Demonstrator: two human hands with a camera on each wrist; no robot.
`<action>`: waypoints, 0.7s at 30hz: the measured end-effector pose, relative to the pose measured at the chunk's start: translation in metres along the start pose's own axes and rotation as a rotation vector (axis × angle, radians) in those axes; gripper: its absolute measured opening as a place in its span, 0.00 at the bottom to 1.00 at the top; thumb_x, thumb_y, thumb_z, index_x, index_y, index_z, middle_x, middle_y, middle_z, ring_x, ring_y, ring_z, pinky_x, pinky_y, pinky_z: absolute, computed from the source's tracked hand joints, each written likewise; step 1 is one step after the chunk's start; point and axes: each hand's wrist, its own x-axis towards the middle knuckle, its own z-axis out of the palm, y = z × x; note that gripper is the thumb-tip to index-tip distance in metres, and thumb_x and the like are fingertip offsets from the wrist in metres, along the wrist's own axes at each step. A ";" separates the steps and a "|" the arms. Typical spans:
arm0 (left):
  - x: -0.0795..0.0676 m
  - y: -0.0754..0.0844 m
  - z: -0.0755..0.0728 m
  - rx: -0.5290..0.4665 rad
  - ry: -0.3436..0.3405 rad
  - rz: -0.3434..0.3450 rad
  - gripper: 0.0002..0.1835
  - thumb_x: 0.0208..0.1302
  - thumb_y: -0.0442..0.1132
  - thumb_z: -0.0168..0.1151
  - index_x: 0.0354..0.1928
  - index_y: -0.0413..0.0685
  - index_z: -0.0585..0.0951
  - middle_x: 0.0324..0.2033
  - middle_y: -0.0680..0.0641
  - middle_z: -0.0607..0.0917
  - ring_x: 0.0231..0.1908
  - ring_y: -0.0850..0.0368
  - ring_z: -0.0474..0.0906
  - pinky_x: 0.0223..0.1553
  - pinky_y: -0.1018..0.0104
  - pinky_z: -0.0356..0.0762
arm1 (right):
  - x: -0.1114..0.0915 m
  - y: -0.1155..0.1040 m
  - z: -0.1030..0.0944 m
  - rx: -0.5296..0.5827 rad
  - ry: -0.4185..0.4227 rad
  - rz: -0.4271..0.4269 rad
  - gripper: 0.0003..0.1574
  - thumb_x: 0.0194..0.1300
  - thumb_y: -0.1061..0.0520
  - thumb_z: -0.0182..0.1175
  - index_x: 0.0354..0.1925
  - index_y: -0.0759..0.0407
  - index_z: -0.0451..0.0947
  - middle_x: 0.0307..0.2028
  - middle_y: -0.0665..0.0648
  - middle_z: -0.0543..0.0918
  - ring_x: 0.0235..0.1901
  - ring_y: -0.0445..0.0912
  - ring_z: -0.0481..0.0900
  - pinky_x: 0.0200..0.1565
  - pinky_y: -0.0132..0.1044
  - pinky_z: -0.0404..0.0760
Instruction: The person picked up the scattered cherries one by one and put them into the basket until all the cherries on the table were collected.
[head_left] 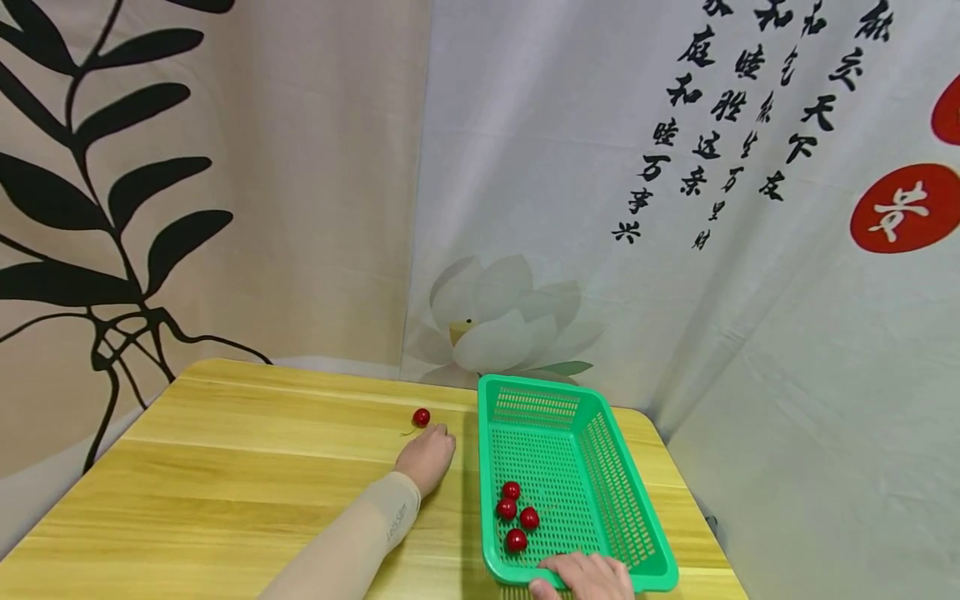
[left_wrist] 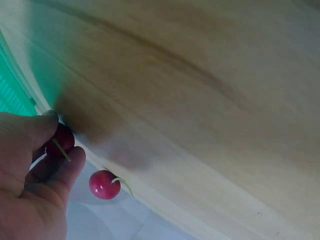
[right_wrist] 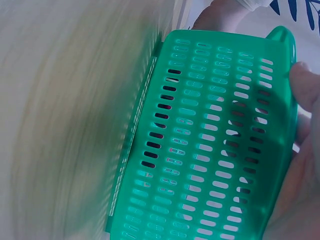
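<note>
My left hand pinches a dark red cherry between thumb and fingers, its short stem showing in the left wrist view. Just beyond that hand a second cherry with a thin stem lies on the wooden table. To the right stands a green plastic basket with slotted sides. Several cherries sit on its floor toward the near left corner. My right hand grips the basket's near rim, the thumb over the edge in the right wrist view.
The basket stands toward the right side of the yellow wooden table. Behind the table hangs a pale curtain printed with leaves, a lotus and black characters. The table's far edge runs close to it.
</note>
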 end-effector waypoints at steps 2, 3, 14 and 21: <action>0.000 -0.001 0.001 -0.003 -0.001 0.006 0.07 0.66 0.24 0.70 0.42 0.40 0.89 0.38 0.44 0.87 0.40 0.52 0.84 0.41 0.68 0.90 | 0.000 0.000 0.000 -0.004 -0.005 -0.003 0.04 0.70 0.32 0.68 0.38 0.22 0.83 0.36 0.19 0.77 0.39 0.25 0.74 0.49 0.41 0.72; 0.000 -0.001 0.001 -0.007 -0.002 0.008 0.07 0.66 0.24 0.70 0.42 0.40 0.89 0.38 0.44 0.87 0.41 0.52 0.84 0.42 0.68 0.90 | 0.000 0.000 0.000 -0.007 -0.008 -0.004 0.05 0.70 0.31 0.67 0.38 0.22 0.83 0.36 0.19 0.77 0.39 0.25 0.74 0.49 0.41 0.71; -0.007 -0.004 -0.020 -0.147 -0.001 0.024 0.08 0.71 0.26 0.66 0.47 0.39 0.88 0.42 0.42 0.87 0.45 0.48 0.87 0.45 0.60 0.91 | 0.001 0.000 -0.003 -0.016 -0.066 -0.008 0.07 0.72 0.28 0.63 0.39 0.22 0.82 0.37 0.21 0.78 0.40 0.26 0.74 0.49 0.40 0.70; -0.016 -0.009 -0.037 -0.260 0.009 0.025 0.08 0.68 0.30 0.72 0.47 0.40 0.85 0.41 0.44 0.86 0.43 0.48 0.85 0.43 0.56 0.90 | 0.002 0.001 -0.003 -0.012 -0.070 -0.013 0.07 0.72 0.29 0.63 0.40 0.22 0.83 0.38 0.20 0.79 0.40 0.26 0.75 0.49 0.40 0.70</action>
